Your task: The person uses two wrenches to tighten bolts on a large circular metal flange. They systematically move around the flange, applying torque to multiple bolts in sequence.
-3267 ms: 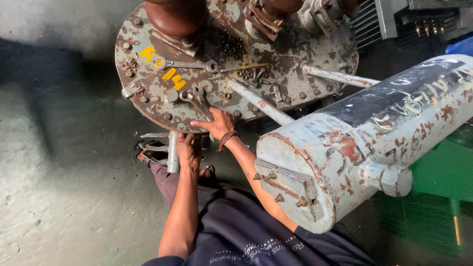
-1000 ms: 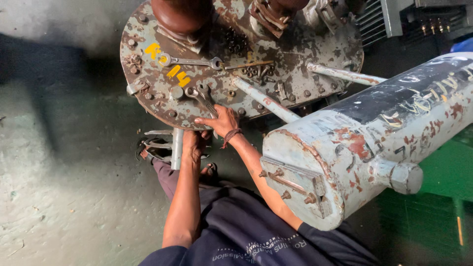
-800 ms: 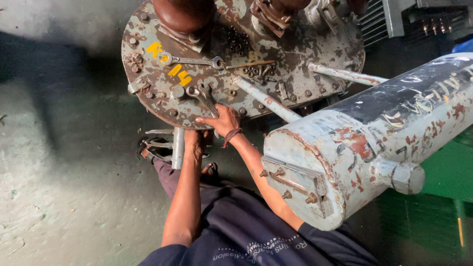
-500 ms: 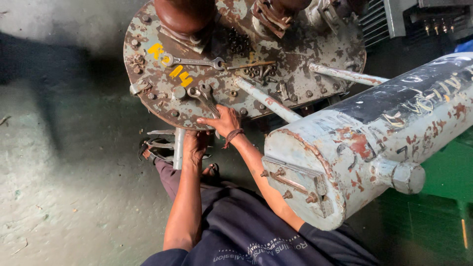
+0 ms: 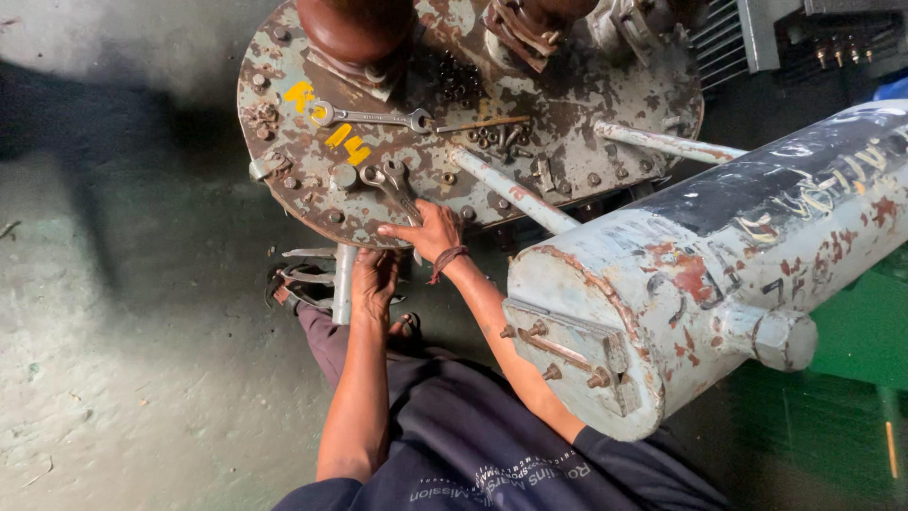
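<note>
in the head view the right hand (image 5: pixel 430 232) lies on the near rim of the round rusty lid (image 5: pixel 567 104), fingers curled over the lower end of an open-ended wrench (image 5: pixel 395 185) whose jaws point away from the hand, up the lid. the left hand (image 5: pixel 374 279) is just under that rim, below the right hand, closed around something beneath the edge; what it grips is hidden, so i cannot tell more than that it is folded shut. a second, longer spanner (image 5: pixel 369 117) lies flat well beyond the right hand, near the brown insulator (image 5: pixel 355 28), with loose bolts (image 5: pixel 501 137) scattered to its right. a grey rusted cylinder (image 5: pixel 700 274) hangs close to the right forearm. the wrench looks like plain steel: stiff, fairly heavy for its size, likely grimy and a bit slippery, so it is best taken at the far end of the shank for leverage, where the right hand already has it. the lid itself looks far too heavy to shift by hand. against the earlier pictures both hands sit in much the same spot at the rim; the right hand's fingers have crept slightly forward over the wrench, and the view has drifted a little.
</note>
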Tool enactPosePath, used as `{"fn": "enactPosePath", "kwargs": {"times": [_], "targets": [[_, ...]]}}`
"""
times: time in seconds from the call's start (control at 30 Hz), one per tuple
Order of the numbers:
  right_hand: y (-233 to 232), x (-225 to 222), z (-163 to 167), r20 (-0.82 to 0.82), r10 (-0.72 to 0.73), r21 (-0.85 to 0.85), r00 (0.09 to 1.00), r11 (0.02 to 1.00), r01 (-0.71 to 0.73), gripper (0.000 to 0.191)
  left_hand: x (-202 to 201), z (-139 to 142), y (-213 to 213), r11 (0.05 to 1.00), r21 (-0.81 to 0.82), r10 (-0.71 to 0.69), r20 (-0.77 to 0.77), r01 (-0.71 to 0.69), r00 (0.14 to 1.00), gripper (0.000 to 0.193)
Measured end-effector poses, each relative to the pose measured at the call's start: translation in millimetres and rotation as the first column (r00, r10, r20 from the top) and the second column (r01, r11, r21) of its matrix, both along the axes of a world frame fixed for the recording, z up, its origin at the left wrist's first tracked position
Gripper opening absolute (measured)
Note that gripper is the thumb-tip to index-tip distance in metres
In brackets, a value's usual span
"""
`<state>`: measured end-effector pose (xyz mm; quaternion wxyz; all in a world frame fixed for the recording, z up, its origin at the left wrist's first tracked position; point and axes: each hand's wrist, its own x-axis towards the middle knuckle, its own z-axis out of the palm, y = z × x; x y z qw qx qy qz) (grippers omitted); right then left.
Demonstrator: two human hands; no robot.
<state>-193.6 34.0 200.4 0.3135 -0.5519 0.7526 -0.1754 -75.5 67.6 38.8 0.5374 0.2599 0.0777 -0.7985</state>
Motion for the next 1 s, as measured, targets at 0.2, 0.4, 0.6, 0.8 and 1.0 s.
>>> {"fn": "enactPosePath", "kwargs": {"times": [0.2, 0.4, 0.6, 0.8, 1.0], "targets": [[1, 1, 3, 0.034, 0.011, -0.122, 0.999, 0.992, -0.007, 0.057, -4, 16, -4, 0.999, 0.039, 0.034, -0.067, -0.032, 0.997, 0.026], [-1, 1, 3, 0.074, 0.037, -0.18, 0.997, 0.983, -0.023, 0.058, -7, 17, -5, 0.999, -0.017, 0.037, -0.216, -0.042, 0.976, 0.018], [-2, 1, 2, 0.002, 0.016, -0.105, 1.0, 0.994, -0.015, 0.061, -11, 19, -6, 0.997, 0.036, 0.068, -0.08, -0.065, 0.994, 0.019], [0, 2, 7, 0.058, 0.011, -0.109, 0.998, 0.994, -0.005, 0.061, -17, 10, -7, 0.986, 0.155, 0.063, -0.037, -0.056, 0.997, 0.025], [-1, 3, 10, 0.051, -0.003, -0.044, 0.999, 0.999, 0.005, 0.06, -16, 2, -3, 0.993, 0.101, 0.067, -0.109, -0.056, 0.992, 0.03]]}}
